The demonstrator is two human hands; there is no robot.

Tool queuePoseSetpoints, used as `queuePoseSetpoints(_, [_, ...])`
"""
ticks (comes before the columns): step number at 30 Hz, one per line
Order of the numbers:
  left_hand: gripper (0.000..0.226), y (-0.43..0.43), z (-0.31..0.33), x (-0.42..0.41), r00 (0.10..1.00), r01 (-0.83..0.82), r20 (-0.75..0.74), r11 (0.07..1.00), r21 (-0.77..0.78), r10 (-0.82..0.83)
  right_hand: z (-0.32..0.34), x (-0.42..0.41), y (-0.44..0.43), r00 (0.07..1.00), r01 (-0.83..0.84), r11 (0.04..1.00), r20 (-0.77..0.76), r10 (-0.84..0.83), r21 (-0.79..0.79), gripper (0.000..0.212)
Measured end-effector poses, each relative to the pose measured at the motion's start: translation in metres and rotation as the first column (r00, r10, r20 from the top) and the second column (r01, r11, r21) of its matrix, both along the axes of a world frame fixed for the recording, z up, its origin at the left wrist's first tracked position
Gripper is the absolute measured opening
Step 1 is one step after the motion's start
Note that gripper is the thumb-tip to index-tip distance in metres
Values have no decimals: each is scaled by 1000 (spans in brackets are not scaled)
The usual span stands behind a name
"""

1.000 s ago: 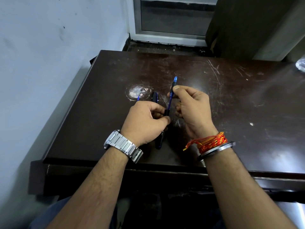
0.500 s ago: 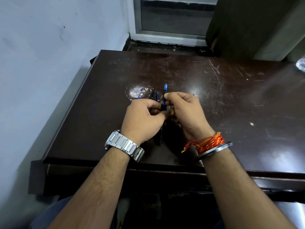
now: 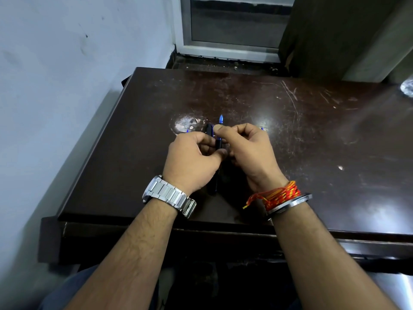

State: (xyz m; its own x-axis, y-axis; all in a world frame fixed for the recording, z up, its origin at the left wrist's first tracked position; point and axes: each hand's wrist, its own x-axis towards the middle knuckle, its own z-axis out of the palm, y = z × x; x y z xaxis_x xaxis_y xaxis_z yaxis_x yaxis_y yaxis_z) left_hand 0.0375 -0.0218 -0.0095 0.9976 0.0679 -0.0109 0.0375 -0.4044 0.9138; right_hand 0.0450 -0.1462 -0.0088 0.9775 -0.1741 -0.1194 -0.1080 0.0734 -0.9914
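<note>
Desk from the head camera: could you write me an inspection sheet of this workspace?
Surface: dark table, scratched, with a pale worn patch.
Job's things: pen, blue tip up, held over the table; second pen lying on the table.
Clutter: shiny object at far right edge, unclear.
Grippers: left hand grips the pen's black barrel; right hand pinches its blue upper part.
Cables: nothing seen.
Surroundings: wall left, window frame behind.

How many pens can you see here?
2 plainly: a blue-tipped pen pinched by the left hand and right hand; a black pen on the table beneath them. Blue specks nearby may be hidden pens.
</note>
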Motion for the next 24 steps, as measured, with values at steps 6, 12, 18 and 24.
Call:
queuePoseSetpoints(6, [9,1,0,-2,999,21,30,999,25,-22,3,-3,4,999,-38,994,33,35,107,12])
queuePoseSetpoints(12, [14,1,1,0,1000,7,26,1000,24,-8,4,-1,4,999,-7,999,-31,9,41,1])
queuePoseSetpoints(18, [26,-2,1,-3,994,-79,74,997,-26,81,5,0,3,1000,17,1000,0,-17,23,11])
queuePoseSetpoints(24, [16,-5,3,0,999,-30,-48,996,-83,26,6,-1,1,999,40,999,5,-40,-1,7])
